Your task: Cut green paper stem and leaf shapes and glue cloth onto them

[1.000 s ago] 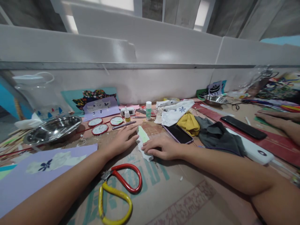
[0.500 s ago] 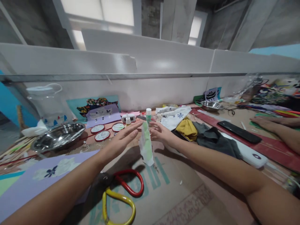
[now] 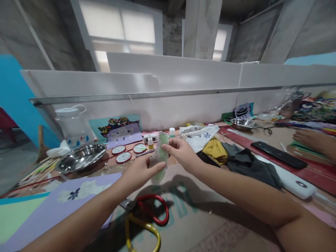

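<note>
Between my hands a crumpled strip (image 3: 159, 155), pale green and white, stands upright above the cardboard (image 3: 194, 224). My right hand (image 3: 181, 150) pinches its upper edge between thumb and fingers. Lower down, the thumb of my left hand (image 3: 140, 171) lies across the front of the strip, with the fingers behind it. Below my hands are scissors (image 3: 166, 213) with one red and one yellow handle loop. A purple sheet (image 3: 49, 213) with a white patch and dark flower lies under my left forearm. Just behind the strip is a glue stick (image 3: 172, 132) with a white cap.
At left are a steel bowl (image 3: 86, 157) and a clear jug (image 3: 72, 127). Red-rimmed discs (image 3: 123, 157) and a small bottle (image 3: 150, 141) sit behind my left hand. Yellow cloth (image 3: 215, 152), dark cloth (image 3: 244, 164) and a black phone (image 3: 279, 154) lie right. Another person's hand (image 3: 312, 140) is far right.
My hands have closed onto the strip; before, the left fingers were stretched out beside it. The view has tilted up and turned left. The other person's hand has shifted.
</note>
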A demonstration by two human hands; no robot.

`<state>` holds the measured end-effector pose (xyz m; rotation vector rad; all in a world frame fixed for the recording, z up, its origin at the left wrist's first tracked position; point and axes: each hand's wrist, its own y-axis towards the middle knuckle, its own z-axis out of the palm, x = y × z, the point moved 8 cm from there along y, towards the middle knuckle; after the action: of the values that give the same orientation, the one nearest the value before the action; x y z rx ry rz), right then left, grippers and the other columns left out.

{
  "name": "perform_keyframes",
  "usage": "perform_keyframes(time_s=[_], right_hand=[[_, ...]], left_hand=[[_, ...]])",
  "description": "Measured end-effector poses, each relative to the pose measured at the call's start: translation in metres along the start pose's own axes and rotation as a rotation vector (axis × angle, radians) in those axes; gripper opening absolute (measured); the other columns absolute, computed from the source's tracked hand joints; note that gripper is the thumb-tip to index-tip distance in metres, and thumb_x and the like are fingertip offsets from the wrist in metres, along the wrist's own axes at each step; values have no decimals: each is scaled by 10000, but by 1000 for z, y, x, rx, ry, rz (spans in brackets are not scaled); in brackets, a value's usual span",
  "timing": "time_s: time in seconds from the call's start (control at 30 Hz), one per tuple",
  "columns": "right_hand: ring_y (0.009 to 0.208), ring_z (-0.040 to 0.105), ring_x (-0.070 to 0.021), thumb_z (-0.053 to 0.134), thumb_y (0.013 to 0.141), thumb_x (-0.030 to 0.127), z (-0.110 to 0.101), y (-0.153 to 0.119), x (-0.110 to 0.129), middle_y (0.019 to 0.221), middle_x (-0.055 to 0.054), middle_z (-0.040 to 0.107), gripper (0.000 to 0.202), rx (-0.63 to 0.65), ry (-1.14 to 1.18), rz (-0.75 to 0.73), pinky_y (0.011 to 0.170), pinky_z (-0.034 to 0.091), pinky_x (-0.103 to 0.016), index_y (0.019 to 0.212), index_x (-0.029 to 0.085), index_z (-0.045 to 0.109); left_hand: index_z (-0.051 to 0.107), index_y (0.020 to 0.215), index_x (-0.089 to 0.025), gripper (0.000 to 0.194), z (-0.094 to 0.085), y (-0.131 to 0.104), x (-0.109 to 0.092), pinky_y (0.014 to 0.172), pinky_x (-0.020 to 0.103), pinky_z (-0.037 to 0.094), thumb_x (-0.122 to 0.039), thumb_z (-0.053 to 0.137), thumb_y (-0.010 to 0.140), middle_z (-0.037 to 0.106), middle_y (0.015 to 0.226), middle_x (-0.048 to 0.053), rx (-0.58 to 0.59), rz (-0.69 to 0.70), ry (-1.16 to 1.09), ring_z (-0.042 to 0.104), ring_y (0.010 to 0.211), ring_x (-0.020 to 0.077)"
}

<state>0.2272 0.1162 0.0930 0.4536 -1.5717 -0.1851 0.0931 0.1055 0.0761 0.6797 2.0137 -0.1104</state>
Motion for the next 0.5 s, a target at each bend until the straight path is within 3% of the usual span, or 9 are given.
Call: perform_keyframes(time_s=[0.07,0.17,0.3,0.37,0.5], right_hand=[[719,569,-149,698,794,651,8,1,4,751,4,611,470,40,-62,-37,693,493,-283,779,191,603],[717,567,-145,562,911,631,15,1,8,774,-4,596,452,105,-101,-89,677,496,-277,862,184,612],[707,609,-136,556,957,288,29,-8,-6,811,-9,638,141,288,-235,27,651,504,-254,1030,185,618],[745,624,-141,555,902,120,41,-23,-10,837,-22,678,161,438,-453,36,687,494,-256,1014,183,652],[775,620,-158,595,881,117,67,-54,-3,950,-63,725,207,641,-778,-76,697,465,-262,1055,176,690]], left_hand=[[727,891,-188,357,2,-6,-1,666,323,537,-527,625,846,764,827,46,37,-33,22,707,777,260],[717,763,-193,356,-4,-13,-6,648,305,523,-526,616,838,750,744,33,57,-40,-29,691,718,236],[734,816,-168,396,-21,-23,-10,717,332,546,-558,672,796,770,790,54,16,-42,-175,703,768,249],[732,856,-166,402,-29,-29,-10,738,344,553,-557,710,769,774,817,58,-6,-52,-225,707,790,253],[704,881,-167,442,-39,-39,-4,787,365,560,-590,731,757,772,835,65,-48,-65,-240,710,838,261]])
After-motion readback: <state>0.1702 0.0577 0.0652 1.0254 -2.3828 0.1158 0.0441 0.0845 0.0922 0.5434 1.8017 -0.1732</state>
